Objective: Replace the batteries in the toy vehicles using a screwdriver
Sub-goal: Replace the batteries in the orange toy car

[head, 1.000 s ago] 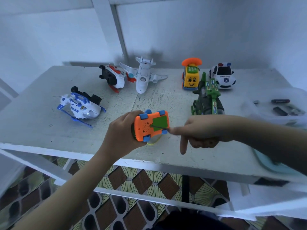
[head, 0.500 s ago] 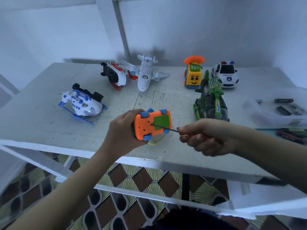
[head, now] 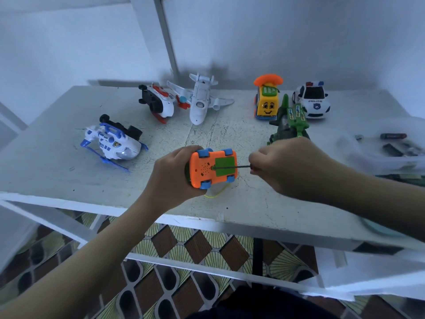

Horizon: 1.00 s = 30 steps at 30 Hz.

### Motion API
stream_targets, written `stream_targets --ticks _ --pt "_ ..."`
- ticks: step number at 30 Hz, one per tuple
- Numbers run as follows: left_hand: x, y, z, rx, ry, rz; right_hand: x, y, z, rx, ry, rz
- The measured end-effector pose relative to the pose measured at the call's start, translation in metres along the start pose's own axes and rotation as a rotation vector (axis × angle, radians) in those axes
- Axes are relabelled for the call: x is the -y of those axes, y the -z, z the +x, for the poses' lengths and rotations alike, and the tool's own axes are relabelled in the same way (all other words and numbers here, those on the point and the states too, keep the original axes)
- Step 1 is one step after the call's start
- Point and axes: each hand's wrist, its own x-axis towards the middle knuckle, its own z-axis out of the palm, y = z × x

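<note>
Head camera, centre of frame: a person's right hand is curled tight round a small screwdriver, its handle hidden in the fist. The thin dark shaft runs leftward to a screw at the left edge of the green battery cover on an orange toy car. The left hand grips the car by its left end, blue wheels turned up toward the lens, just over the near part of a worn white table. A yellow string loops out beneath the car.

The cover sits flush, so the step in hand appears to be working its screw; whether it is being loosened or tightened cannot be told. If loosening, the next move calls for the tip held square in the screw head while the left hand braces the car, then lifting out the screw and cover.

Farther out wait a blue-and-white helicopter at centre left and a red-and-white aircraft and white plane at upper centre. A yellow phone car, police car and green helicopter stand at upper right. Batteries lie in a blurred clear bag at the right edge.
</note>
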Motion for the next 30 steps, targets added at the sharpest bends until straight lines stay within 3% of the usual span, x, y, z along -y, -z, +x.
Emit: stream_targets --ticks 3,7,12,17,19,22,25,30 --pt "-0.001 -0.003 0.0 -0.023 0.024 -0.024 -0.004 0.007 0.006 0.01 -0.215 0.176" --pt "0.001 -0.006 -0.004 -0.031 0.054 -0.039 0.001 0.003 0.007 0.436 -0.5 0.566" --pt "0.003 -0.009 -0.009 -0.064 0.068 -0.052 0.006 0.001 0.007 0.684 -0.754 1.154" --pt "0.003 -0.011 -0.012 -0.095 0.049 -0.085 0.001 0.007 0.007 0.798 -0.944 1.842" --pt "0.002 -0.011 -0.01 -0.104 0.079 -0.113 0.001 0.01 0.009 0.787 -1.01 1.958" --pt "0.0 -0.01 -0.008 -0.092 0.11 -0.113 0.003 0.009 0.011 0.717 -1.008 1.808" --pt "-0.001 -0.008 -0.002 -0.067 0.109 -0.099 0.007 0.01 0.011 0.564 -0.896 1.421" --pt "-0.002 -0.007 0.005 -0.039 0.094 -0.087 0.015 0.014 0.005 0.308 -0.452 0.593"
